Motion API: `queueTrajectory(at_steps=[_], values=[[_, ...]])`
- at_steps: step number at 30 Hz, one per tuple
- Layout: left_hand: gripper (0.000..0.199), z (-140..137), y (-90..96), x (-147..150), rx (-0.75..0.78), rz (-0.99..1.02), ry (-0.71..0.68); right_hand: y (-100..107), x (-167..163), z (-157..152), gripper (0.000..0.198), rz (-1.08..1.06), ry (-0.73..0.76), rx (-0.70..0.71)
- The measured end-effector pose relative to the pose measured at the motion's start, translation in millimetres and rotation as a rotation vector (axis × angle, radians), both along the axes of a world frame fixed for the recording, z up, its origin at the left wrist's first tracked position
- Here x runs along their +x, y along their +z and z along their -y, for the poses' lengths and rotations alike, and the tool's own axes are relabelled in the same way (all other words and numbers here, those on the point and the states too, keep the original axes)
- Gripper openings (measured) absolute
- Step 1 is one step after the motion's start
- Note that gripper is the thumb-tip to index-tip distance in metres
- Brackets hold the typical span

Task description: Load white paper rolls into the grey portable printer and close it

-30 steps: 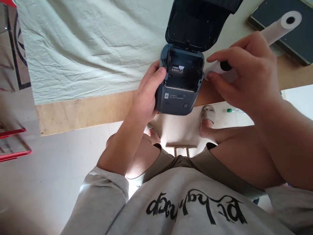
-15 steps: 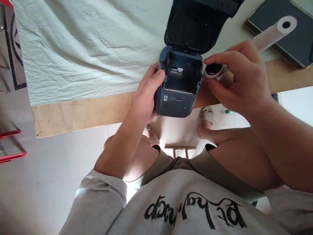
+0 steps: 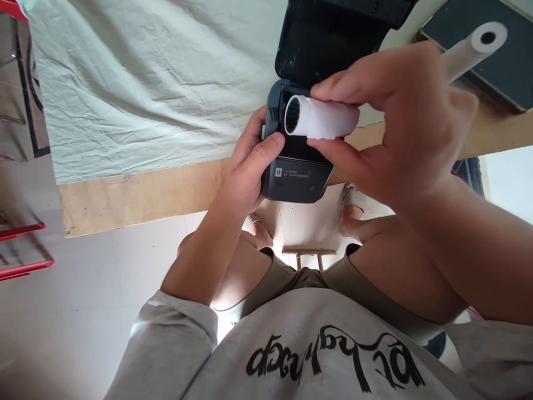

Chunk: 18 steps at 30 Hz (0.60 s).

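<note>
A dark blue-grey label printer (image 3: 291,186) has its black lid (image 3: 325,44) swung up and back. My left hand (image 3: 252,158) grips the printer's left side, thumb on the rim of the opening. Between thumb and fingers, my right hand (image 3: 400,122) holds a small white paper roll (image 3: 328,118) lengthwise over the printer's open compartment. The roll's hollow end faces left. Roll and fingers hide much of the compartment, so I cannot tell whether the roll touches its inside.
A longer white roll (image 3: 468,53) lies at the upper right by a dark flat tablet-like object (image 3: 508,50). Pale green cloth (image 3: 145,83) covers the table, whose wooden edge (image 3: 141,203) runs across. Red-edged frames (image 3: 25,266) stand at far left.
My right hand has brought the small paper roll leftward from beside the printer to over its opening, turning its hollow end left. My left hand keeps its hold.
</note>
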<state>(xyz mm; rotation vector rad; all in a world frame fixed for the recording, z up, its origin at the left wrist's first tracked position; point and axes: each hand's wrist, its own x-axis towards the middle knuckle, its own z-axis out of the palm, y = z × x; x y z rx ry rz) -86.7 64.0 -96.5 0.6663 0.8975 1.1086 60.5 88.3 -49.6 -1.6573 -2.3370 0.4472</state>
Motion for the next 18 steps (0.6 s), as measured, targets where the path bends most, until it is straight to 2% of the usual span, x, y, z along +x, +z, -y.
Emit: queueTrajectory(at_steps=[2, 4, 8, 14, 16, 18], values=[[0.025, 0, 0.6, 0, 0.014, 0.011, 0.011, -6, -3, -2, 0.031, 0.077, 0.056, 0.068], [0.025, 0, 1.6, 0, 0.016, 0.009, 0.011, -9, -3, -3, 0.024, 0.053, 0.132, 0.112], [0.023, 0, 1.4, 1, 0.031, 0.008, -0.003, -10, 1, 0, 0.016, 0.005, 0.163, 0.261], [0.036, -1, -3.2, -3, 0.095, -0.048, -0.045, -14, 4, 8, 0.019, -0.030, 0.390, 0.299], [0.039, -1, -4.2, -5, 0.100, -0.097, -0.066, -13, 7, 6, 0.020, -0.166, 0.352, 0.252], [0.046, 1, -5.3, -6, 0.097, -0.118, -0.074, -12, 10, 2, 0.024, -0.312, 0.180, 0.179]])
